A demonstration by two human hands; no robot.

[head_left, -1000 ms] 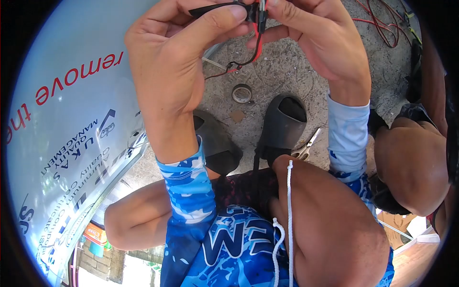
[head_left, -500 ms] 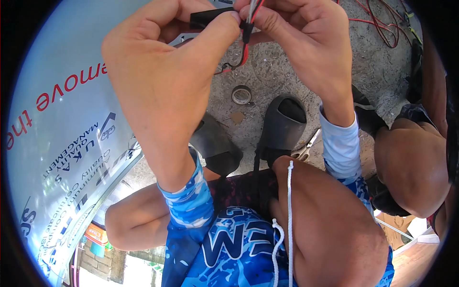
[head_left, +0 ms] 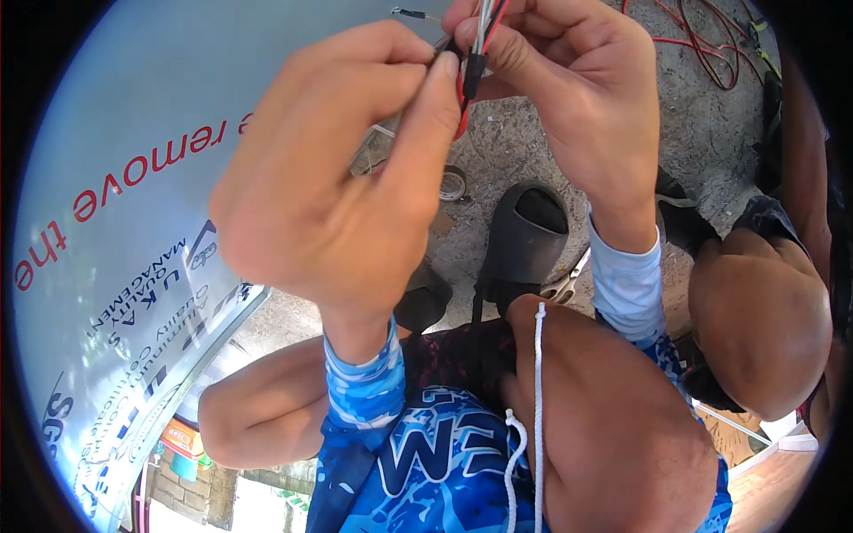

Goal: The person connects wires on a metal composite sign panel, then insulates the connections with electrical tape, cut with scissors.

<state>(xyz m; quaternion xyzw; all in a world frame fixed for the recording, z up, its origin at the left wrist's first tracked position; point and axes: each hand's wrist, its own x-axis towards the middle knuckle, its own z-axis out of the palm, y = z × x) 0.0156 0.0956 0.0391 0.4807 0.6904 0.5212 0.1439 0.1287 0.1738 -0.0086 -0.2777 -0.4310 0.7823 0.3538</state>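
Since a moment ago, we are bringing both hands closer to the camera, and the black strip our left hand (head_left: 329,204) was holding is no longer showing. Our left thumb and forefinger are pinching at the bundle of red and black wires (head_left: 471,67) at the top centre of the frame, while our right hand (head_left: 569,84) is gripping it just beside. We are risking a slip: tugging could pull the thin wires from our fingers. A tape roll (head_left: 453,182) is lying on the concrete (head_left: 533,133) below.
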